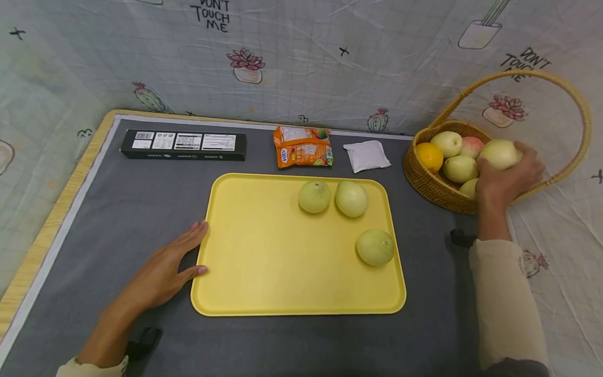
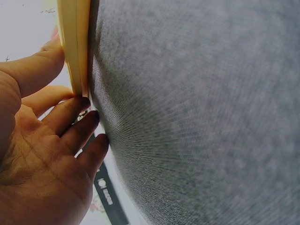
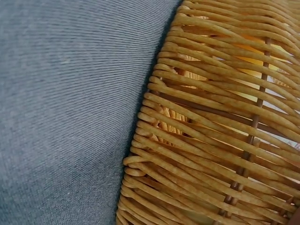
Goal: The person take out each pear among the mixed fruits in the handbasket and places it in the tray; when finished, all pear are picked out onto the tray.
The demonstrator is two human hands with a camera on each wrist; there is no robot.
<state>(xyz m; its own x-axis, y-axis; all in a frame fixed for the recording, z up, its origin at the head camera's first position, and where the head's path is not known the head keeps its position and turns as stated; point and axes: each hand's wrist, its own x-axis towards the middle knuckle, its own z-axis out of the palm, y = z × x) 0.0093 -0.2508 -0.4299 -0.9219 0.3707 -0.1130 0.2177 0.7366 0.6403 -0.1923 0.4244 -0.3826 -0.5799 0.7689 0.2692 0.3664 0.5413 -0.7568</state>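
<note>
My right hand (image 1: pixel 511 175) is over the right side of a wicker basket (image 1: pixel 438 193), its fingers round a pale green melon (image 1: pixel 500 154). Basket weave (image 3: pixel 201 122) fills much of the right wrist view, which leaves that grip out of sight. My left hand (image 1: pixel 160 275) rests at the left edge of a yellow tray (image 1: pixel 264 251), thumb and fingers spread, fingertips at the rim. In the left wrist view the fingers of the left hand (image 2: pixel 47 136) extend along the tray's rim (image 2: pixel 75 47). Three round green melons lie on the tray: two at the back (image 1: pixel 314 197) (image 1: pixel 351 199), one at the right (image 1: pixel 375 247).
Also in the basket are an orange (image 1: pixel 429 157), a reddish peach (image 1: pixel 471 147) and several pale green fruits (image 1: pixel 460 169); its tall handle (image 1: pixel 584 112) arches above. Behind the tray lie a black box (image 1: pixel 183 145), an orange snack packet (image 1: pixel 303 147) and a white packet (image 1: pixel 367 156).
</note>
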